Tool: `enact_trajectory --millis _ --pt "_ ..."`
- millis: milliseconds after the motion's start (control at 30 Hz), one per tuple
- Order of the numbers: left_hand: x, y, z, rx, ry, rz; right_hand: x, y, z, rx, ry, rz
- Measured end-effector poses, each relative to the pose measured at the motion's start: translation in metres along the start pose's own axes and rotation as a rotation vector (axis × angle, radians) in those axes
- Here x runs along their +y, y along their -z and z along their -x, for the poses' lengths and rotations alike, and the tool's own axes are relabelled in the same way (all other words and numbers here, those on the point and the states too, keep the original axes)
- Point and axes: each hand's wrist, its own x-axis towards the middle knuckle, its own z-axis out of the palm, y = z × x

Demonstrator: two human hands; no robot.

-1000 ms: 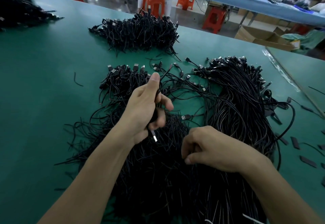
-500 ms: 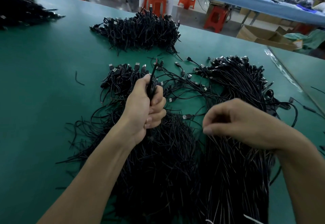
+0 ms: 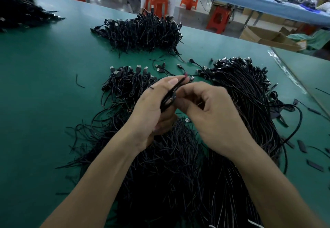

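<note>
At the far left edge of the green table lies a dark heap of cables, partly cut off by the frame. A little nearer, one short wire piece lies alone on the bare green surface. To the right of it, at the far side, is a big far pile of black cables, and nearer to the person a small pile whose USB plugs point to the far side. In the middle, above the table, the left hand is closed around a black cable that is folded into a loop, with the thumb lying along it. The right hand is just beside it and touches it; its fingers are curled and the fingertips pinch the same cable near its reddish far end. Under both hands a wide near pile of cut cable ends spreads toward the person. To the right lies a long pile with its plugs at the far end. Near the right edge some flat black pieces lie scattered, and beyond the table stands a cardboard box.
</note>
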Motion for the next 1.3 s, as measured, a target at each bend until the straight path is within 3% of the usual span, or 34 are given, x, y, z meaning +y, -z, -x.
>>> enact_trajectory --millis 267,433,600,767,867,933,1100,1300 --pt "-0.002 -0.002 -0.003 0.040 0.005 0.054 -0.015 0.006 0.002 -0.078 0.097 0.209" --pt "-0.004 -0.002 -0.003 0.050 0.083 0.112 -0.013 0.007 0.001 -0.112 0.042 0.277" --pt "-0.007 -0.007 -0.004 0.168 0.142 0.052 -0.012 0.009 0.002 -0.151 -0.012 0.304" --pt "-0.008 -0.012 -0.005 0.288 0.104 -0.048 -0.009 0.000 0.012 -0.029 -0.064 0.291" --pt "-0.009 -0.012 -0.007 0.361 0.201 -0.073 -0.009 -0.007 0.017 -0.033 0.009 0.389" --pt "-0.009 -0.009 -0.007 0.311 0.266 -0.018 -0.009 -0.006 0.017 -0.075 0.144 0.495" --pt "-0.014 0.002 -0.004 -0.014 0.382 -0.036 -0.009 0.008 0.010 -0.192 0.490 0.823" --pt "-0.013 0.003 -0.001 -0.162 0.510 -0.118 -0.008 0.019 0.005 -0.283 0.641 0.772"
